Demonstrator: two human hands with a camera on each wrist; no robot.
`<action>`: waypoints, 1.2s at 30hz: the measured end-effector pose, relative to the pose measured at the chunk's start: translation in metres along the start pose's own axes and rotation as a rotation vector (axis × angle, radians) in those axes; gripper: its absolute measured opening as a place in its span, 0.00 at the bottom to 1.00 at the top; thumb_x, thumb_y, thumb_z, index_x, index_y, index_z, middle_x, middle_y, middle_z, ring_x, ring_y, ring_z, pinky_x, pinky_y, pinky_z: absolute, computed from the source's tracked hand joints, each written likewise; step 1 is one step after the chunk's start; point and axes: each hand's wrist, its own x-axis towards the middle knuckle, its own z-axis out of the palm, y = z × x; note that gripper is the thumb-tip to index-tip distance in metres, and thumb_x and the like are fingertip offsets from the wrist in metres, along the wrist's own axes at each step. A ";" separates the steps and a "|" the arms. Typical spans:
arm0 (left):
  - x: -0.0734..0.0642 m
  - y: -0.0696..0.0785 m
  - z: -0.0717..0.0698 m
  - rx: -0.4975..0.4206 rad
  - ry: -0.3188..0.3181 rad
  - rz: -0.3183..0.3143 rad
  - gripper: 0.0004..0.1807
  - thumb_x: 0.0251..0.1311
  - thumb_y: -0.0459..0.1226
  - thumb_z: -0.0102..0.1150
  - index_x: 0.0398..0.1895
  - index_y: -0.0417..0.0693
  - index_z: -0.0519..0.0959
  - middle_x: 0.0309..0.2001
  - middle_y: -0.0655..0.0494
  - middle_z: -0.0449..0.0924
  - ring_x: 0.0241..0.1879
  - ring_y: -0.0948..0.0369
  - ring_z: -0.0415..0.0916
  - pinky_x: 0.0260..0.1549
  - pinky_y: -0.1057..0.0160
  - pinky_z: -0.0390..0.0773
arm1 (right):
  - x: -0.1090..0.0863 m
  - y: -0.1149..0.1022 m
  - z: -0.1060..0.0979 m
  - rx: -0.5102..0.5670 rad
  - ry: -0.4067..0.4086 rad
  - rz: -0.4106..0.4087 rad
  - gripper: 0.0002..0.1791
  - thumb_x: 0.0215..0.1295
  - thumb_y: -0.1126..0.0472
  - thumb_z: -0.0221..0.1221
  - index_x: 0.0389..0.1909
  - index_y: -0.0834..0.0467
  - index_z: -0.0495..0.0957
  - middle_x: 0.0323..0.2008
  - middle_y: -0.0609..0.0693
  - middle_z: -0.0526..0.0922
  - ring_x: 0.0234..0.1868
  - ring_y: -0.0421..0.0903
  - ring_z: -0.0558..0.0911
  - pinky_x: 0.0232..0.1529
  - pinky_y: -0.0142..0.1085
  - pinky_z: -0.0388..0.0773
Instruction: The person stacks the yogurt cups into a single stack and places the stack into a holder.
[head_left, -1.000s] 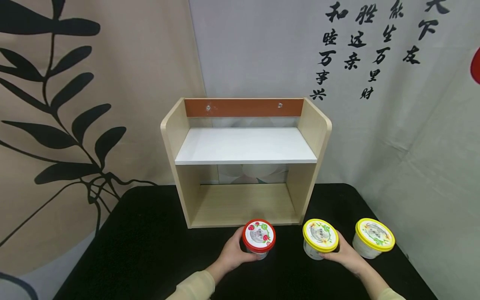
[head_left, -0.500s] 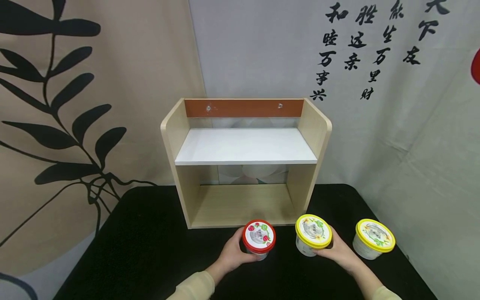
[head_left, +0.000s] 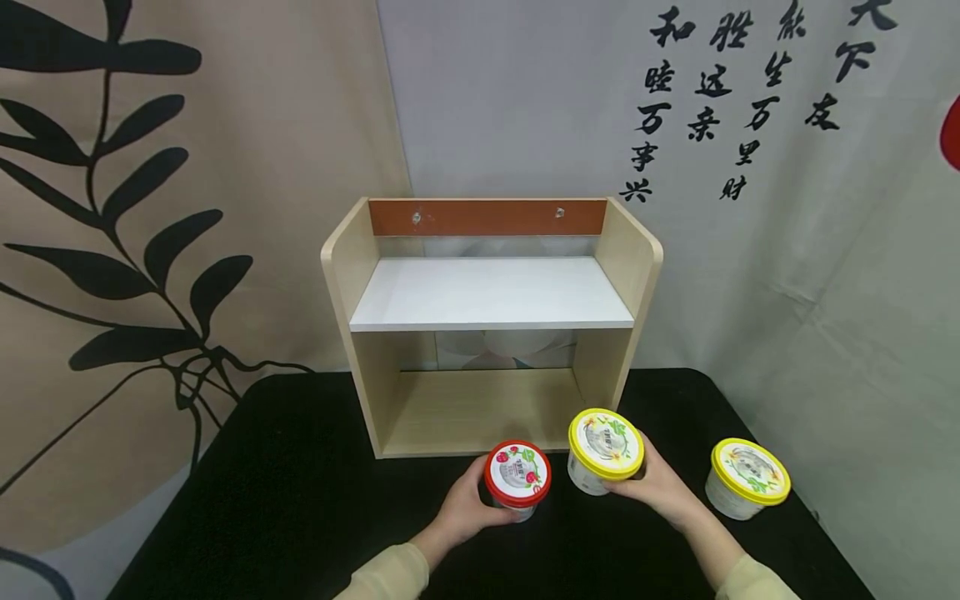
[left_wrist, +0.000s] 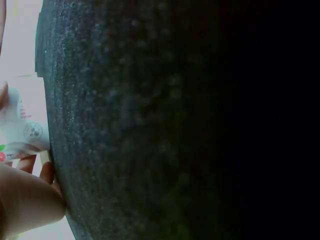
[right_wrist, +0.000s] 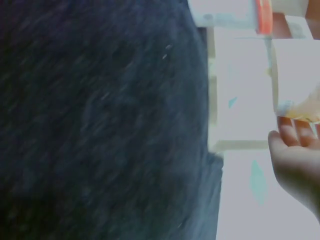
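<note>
My left hand grips a small round tub with a red lid, thumb on the near side and fingers round the far side. In the left wrist view the tub's white wall shows at the left edge, low at the black surface. My right hand holds a tub with a yellow lid by its right side, in front of the shelf's right lower corner. The right wrist view shows this tub's pale wall apart from the black tabletop, fingers behind it. A second yellow-lidded tub stands on the right, untouched.
A two-level wooden shelf unit stands behind the tubs, with a white upper board and a pale wooden bottom board. It rests on a black tabletop. Printed cloth hangs behind it.
My right hand has carried its yellow-lidded tub leftward and up toward the shelf, closer to the red-lidded tub. The left hand and the far-right tub have kept their places.
</note>
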 end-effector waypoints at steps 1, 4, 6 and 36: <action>0.000 0.000 0.000 0.000 0.001 -0.002 0.50 0.36 0.36 0.83 0.68 0.45 0.66 0.61 0.49 0.74 0.64 0.45 0.66 0.64 0.33 0.59 | 0.001 -0.002 0.002 0.001 -0.004 -0.009 0.50 0.54 0.65 0.69 0.73 0.63 0.48 0.68 0.69 0.60 0.68 0.71 0.59 0.63 0.66 0.62; 0.001 -0.001 0.000 0.000 0.003 -0.007 0.50 0.36 0.37 0.83 0.68 0.45 0.66 0.61 0.49 0.74 0.64 0.45 0.66 0.64 0.34 0.59 | 0.005 -0.008 0.008 0.008 -0.017 -0.040 0.51 0.53 0.66 0.70 0.73 0.64 0.48 0.67 0.69 0.61 0.68 0.71 0.60 0.62 0.66 0.63; 0.001 -0.001 0.000 -0.002 0.002 -0.009 0.50 0.36 0.37 0.83 0.68 0.44 0.66 0.61 0.49 0.75 0.63 0.46 0.67 0.64 0.34 0.59 | 0.008 -0.010 0.013 0.017 -0.030 -0.054 0.52 0.52 0.67 0.70 0.73 0.64 0.49 0.67 0.68 0.61 0.68 0.70 0.60 0.62 0.66 0.64; 0.001 0.001 -0.001 -0.028 -0.016 -0.050 0.49 0.39 0.36 0.82 0.68 0.48 0.66 0.61 0.52 0.74 0.63 0.46 0.67 0.65 0.33 0.57 | 0.040 -0.024 0.073 0.021 -0.208 -0.166 0.49 0.55 0.63 0.70 0.73 0.62 0.52 0.66 0.64 0.64 0.66 0.65 0.64 0.62 0.62 0.67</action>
